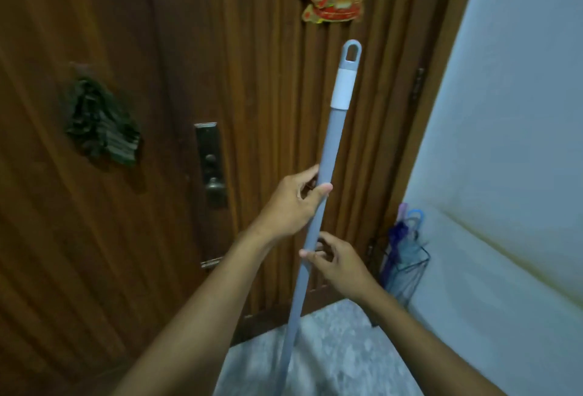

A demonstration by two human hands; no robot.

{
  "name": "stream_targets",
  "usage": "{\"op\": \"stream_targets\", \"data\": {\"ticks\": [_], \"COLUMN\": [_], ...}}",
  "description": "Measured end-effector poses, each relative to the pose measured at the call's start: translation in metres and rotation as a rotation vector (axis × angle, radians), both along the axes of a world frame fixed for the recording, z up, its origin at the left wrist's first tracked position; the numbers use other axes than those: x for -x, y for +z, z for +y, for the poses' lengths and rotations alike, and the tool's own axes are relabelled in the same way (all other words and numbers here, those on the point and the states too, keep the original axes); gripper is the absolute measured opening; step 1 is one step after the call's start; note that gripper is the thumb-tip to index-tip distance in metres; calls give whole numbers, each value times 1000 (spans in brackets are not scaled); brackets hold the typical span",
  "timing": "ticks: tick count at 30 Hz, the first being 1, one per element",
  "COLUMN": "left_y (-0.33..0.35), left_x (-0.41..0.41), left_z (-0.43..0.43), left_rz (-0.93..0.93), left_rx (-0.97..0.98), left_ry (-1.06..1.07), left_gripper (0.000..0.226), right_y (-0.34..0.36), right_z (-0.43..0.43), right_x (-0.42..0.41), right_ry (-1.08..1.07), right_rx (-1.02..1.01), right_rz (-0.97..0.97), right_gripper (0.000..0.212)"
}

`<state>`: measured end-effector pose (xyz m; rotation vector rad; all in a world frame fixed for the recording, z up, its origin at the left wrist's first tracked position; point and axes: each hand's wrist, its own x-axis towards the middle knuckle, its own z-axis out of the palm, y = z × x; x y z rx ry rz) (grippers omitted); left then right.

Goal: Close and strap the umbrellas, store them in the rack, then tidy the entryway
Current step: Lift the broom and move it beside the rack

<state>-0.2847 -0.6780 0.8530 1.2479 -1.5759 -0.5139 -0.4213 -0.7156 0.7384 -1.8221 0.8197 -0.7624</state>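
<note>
The left hand (295, 203) grips the grey pole (331, 143) higher; the right hand (339, 264) holds it lower. Umbrellas (407, 238) stand in the wire rack (418, 264).

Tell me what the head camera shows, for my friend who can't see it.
Two hands hold a long grey pole nearly upright before a brown wooden door, the left hand above the right hand. In the corner to the right, a wire rack holds blue umbrellas.
</note>
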Motion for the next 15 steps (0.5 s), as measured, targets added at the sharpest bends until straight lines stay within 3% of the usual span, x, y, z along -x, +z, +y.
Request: {"op": "stream_targets", "data": {"ticks": [5, 8, 12, 15], "left_y": [26, 38, 29, 0], "left_x": [99, 154, 213, 255], "left_z": [-33, -52, -88, -116], "left_rz": [-30, -31, 7, 11], "left_rx": [-14, -22, -43, -100], "left_ry": [-153, -241, -428, -500], "left_gripper": [35, 48, 44, 24], "right_y": [6, 7, 7, -4], "right_z": [-12, -22, -33, -43], "right_x": [110, 163, 221, 260], "right_ry": [-174, -331, -537, -673], "right_rx": [42, 110, 154, 162], "right_rz": [79, 102, 50, 50], "right_gripper": [28, 24, 22, 15]}}
